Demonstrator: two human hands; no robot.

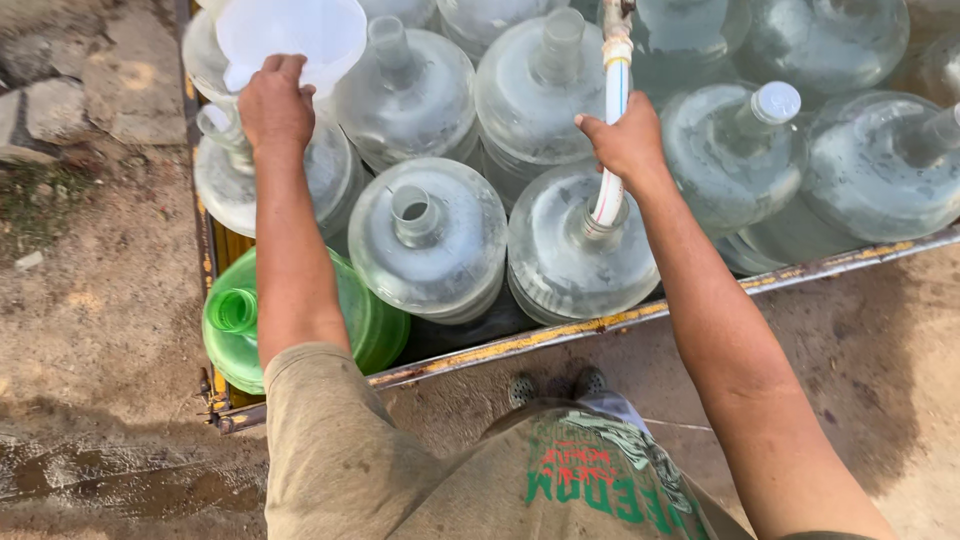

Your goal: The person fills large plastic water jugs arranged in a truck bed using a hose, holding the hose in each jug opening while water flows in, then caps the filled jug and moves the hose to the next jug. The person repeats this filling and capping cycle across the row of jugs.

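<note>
Standing close at the near edge of a low cart bed (520, 343), the person reaches over its rusty metal rim, which runs slanted from lower left up to the right. The bed is packed with big clear water jugs (430, 235) that touch one another, so almost no free room is left between them; the only open space is above their necks. The right hand (628, 140) has its fingers wrapped around a white hose (612, 150). The hose stands almost upright, its long axis running from the top of the view downward, and its lower end points down into the neck of the clear jug at the front (578, 255), just behind the rim. The left hand (275, 105) is further in, at the left side of the bed, with its fingers curled over the edge of a white plastic funnel (292, 35), which it holds above a jug neck; the wide mouth of the funnel faces up. At the near left corner a green jug (370, 320) stands pressed against the rim, its open neck turned to the left, partly hidden under the left forearm. One jug to the right wears a white cap (776, 101). Outside the cart the bare dirt ground (110, 290) gives wide room on the left and on the right.
</note>
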